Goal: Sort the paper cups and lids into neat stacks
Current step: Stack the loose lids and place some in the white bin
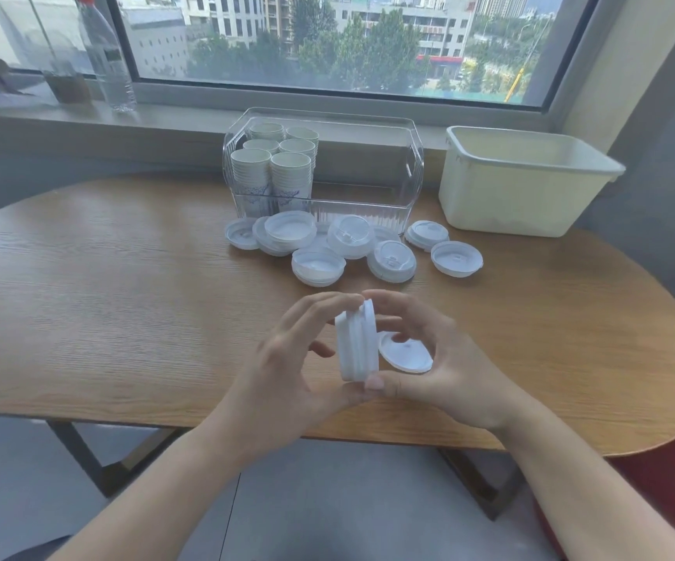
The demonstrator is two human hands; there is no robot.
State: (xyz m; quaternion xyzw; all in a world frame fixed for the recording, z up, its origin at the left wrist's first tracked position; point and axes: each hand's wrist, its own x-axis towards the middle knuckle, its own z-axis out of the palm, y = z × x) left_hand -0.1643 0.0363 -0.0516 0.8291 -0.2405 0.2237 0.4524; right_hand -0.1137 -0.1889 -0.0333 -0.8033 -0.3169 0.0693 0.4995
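A short stack of white plastic lids [356, 345] stands on edge above the table's front, held between both hands. My left hand [287, 366] grips it from the left with fingertips on top and thumb under it. My right hand [437, 358] grips it from the right, thumb at the bottom edge. A single lid [406, 354] lies flat just behind, under my right palm. Several loose lids [319, 265] lie scattered farther back. Several stacks of paper cups [271, 172] stand in the left end of a clear plastic bin [368, 212].
A cream plastic tub [522, 184] stands at the back right of the wooden table [125, 301]. A water bottle [105, 54] stands on the window sill at the back left. A red seat edge [671, 487] shows at the lower right.
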